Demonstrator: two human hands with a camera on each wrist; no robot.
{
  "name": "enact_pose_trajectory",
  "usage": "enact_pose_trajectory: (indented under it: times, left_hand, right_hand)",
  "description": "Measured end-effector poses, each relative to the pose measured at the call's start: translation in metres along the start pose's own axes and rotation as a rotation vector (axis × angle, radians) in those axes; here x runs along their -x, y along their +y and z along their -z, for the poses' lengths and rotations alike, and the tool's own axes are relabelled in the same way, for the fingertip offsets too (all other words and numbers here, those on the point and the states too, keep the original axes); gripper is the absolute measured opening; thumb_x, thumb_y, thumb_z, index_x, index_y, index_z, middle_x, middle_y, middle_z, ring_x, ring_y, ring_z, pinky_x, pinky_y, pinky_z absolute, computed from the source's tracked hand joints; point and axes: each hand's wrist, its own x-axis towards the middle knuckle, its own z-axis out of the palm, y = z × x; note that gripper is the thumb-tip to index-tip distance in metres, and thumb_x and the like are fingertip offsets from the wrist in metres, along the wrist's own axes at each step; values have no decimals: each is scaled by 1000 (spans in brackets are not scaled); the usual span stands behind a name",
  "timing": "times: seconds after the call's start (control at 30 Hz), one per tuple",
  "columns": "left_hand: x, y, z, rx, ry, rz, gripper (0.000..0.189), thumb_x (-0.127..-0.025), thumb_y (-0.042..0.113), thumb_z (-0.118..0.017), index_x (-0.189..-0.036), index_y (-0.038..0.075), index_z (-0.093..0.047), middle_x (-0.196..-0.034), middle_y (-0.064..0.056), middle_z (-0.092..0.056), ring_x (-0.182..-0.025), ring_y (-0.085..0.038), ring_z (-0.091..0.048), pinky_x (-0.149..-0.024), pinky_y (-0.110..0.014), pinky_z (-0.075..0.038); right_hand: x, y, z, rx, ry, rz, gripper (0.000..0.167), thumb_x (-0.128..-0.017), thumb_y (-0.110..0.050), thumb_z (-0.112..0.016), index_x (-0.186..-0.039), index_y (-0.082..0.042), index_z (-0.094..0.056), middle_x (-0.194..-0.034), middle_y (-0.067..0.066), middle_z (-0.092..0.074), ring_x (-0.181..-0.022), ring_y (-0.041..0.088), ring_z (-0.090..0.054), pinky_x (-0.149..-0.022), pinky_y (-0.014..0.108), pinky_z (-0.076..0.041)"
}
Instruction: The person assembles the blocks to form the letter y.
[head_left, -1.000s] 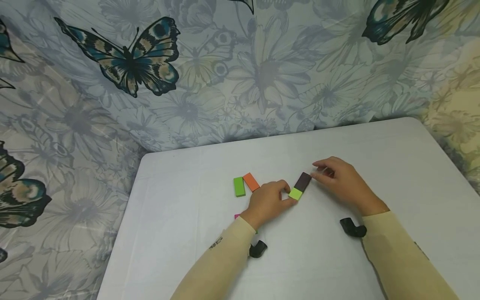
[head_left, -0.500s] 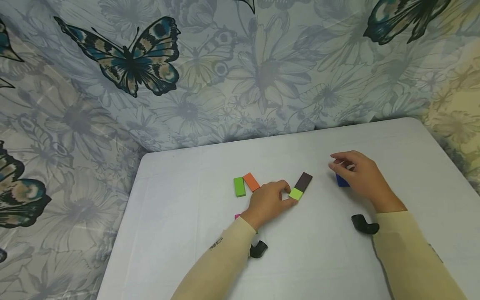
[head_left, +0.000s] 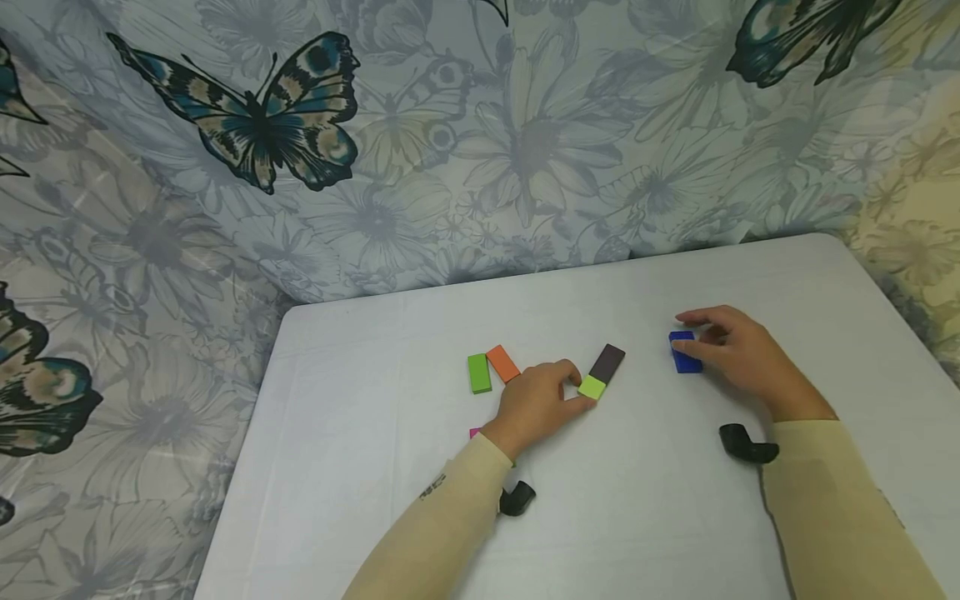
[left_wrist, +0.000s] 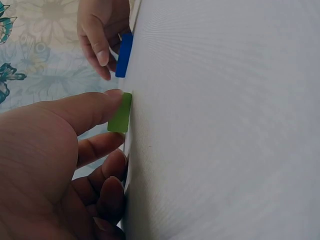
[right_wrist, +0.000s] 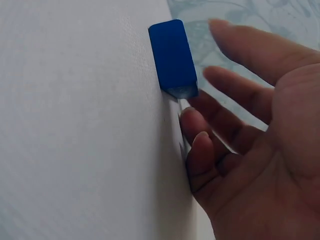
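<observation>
A lime-green block (head_left: 592, 387) lies end to end with a dark brown block (head_left: 607, 363) on the white table. My left hand (head_left: 534, 408) pinches the lime-green block between thumb and index finger; the left wrist view shows the thumb on one side of this green block (left_wrist: 120, 114). Further right, a blue block (head_left: 686, 352) lies flat. Over its right side hovers my right hand (head_left: 738, 350), thumb and fingers spread and holding nothing. From the right wrist, the blue block (right_wrist: 173, 57) appears apart from the thumb tip.
A green block (head_left: 479, 373) and an orange block (head_left: 502, 363) lie left of my left hand. A pink block (head_left: 474, 432) is mostly hidden under the left wrist. Patterned fabric (head_left: 450, 167) hangs behind the table (head_left: 360, 467).
My right hand has moved right, away from the dark brown block to the blue block, which has come into sight from beneath it. My left hand has stayed in place.
</observation>
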Motion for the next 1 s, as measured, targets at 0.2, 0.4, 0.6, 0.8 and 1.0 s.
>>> enact_pose_trajectory:
  times: [0.2,0.4,0.6,0.8,1.0]
  left_hand:
    - [1,2,2,6,3,-6,31,-96,41,-86,-118,22,-75,-74,13,-57,-65,-3,-52,-52,-24,-42]
    - [1,4,4,9,-3,-5,31,-97,41,-86,-119,22,-75,-75,12,-57,-66,-4,-52,-53,-25,-42]
    - [0,5,4,4,-12,2,31,-97,41,-85,-120,22,-75,-75,12,-58,-66,-4,-53,-54,-25,-42]
    - [0,4,3,5,-10,5,32,-97,42,-85,-120,22,-75,-76,12,-58,-66,-4,-53,-53,-26,-43]
    - [2,5,3,13,-13,9,31,-97,41,-85,-119,22,-75,-76,12,-58,-66,-5,-53,-54,-26,-42]
  right_hand:
    - [0,3,2,32,-26,27,49,-101,-25,-82,-141,1,-68,-122,19,-62,-99,29,-55,-82,35,-41]
    - [0,4,4,45,-39,44,47,-101,-24,-82,-139,1,-69,-121,19,-61,-99,29,-54,-80,31,-41]
    - [5,9,17,16,-181,80,65,-96,-24,-88,-149,1,-60,-136,21,-55,-116,35,-55,-87,18,-39]
    - [9,15,27,40,-237,79,74,-94,-24,-90,-154,0,-55,-144,22,-50,-121,36,-53,-88,17,-40]
    - [3,13,18,72,-184,47,73,-93,-30,-91,-146,8,-56,-135,25,-55,-109,34,-51,-86,32,-44]
